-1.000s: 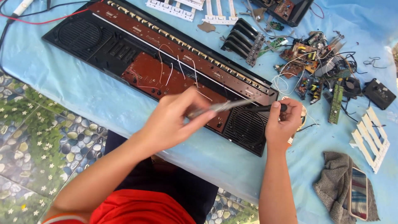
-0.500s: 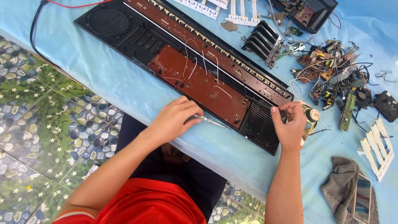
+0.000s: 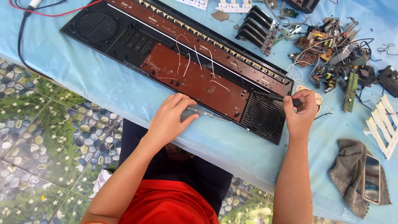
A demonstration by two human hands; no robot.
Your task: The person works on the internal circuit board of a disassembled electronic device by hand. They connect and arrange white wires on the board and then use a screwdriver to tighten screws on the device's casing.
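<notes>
A long black plastic keyboard shell (image 3: 124, 39) lies upside down across the light blue surface (image 3: 103, 87), w/ a brown circuit board (image 3: 199, 81) & thin white wires (image 3: 184, 58) showing inside. The left hand (image 3: 170, 118) rests at the near edge of the shell, fingers (image 3: 184, 105) curled shut round a thin silver metal tool (image 3: 207, 114) that lies flat, its tip pointing right along the shell's edge. The right hand (image 3: 300, 112) sits just past the round black speaker grille (image 3: 265, 116) at the shell's right end, fingers pinched tight on a small black-handled screwdriver (image 3: 280, 98) that points left onto the shell corner. Behind it is a messy pile of small circuit boards & coloured wires (image 3: 331, 49). A grey cloth (image 3: 352, 174) w/ a phone (image 3: 372, 178) on top lies at the right, near a white plastic key strip (image 3: 383, 124). A red & black cable (image 3: 37, 12) runs at the far left. The floor (image 3: 41, 137) has a pebble & flower pattern.
</notes>
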